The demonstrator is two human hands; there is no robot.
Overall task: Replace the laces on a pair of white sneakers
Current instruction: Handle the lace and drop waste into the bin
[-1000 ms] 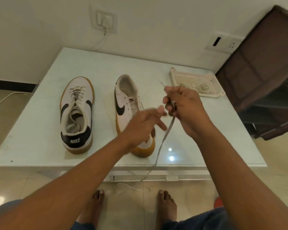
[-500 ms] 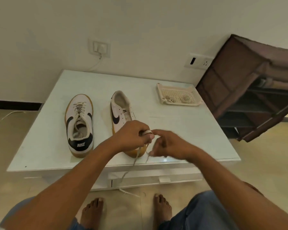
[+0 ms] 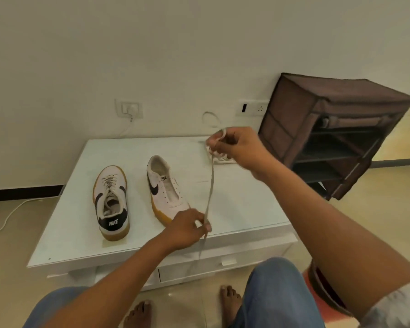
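1. White sneakers with black swooshes and gum-brown soles sit side by side on the glossy white table point(image 3: 246, 209). The laced sneaker point(image 3: 111, 200) has its heel toward the person. The unlaced sneaker point(image 3: 166, 192) shows bare eyelets and lies angled, its toe near the front edge. I'd worry a careless sweep of the left hand point(image 3: 187, 228) could knock it off.
2. The flat pale-grey lace point(image 3: 210, 185) runs taut from the raised right hand point(image 3: 237, 147) down to the left, and its tail drops past the table edge toward the floor. My guess is that the loose tail may snag on the edge or get trodden on by the bare feet below.
3. The right fingers point(image 3: 214, 144) are curled, with loops of lace wound around them. If they loosen, the coils could slide off and tangle.
4. The left fingers point(image 3: 205, 227) pinch the lace lightly, so too hard a pull might yank it free.
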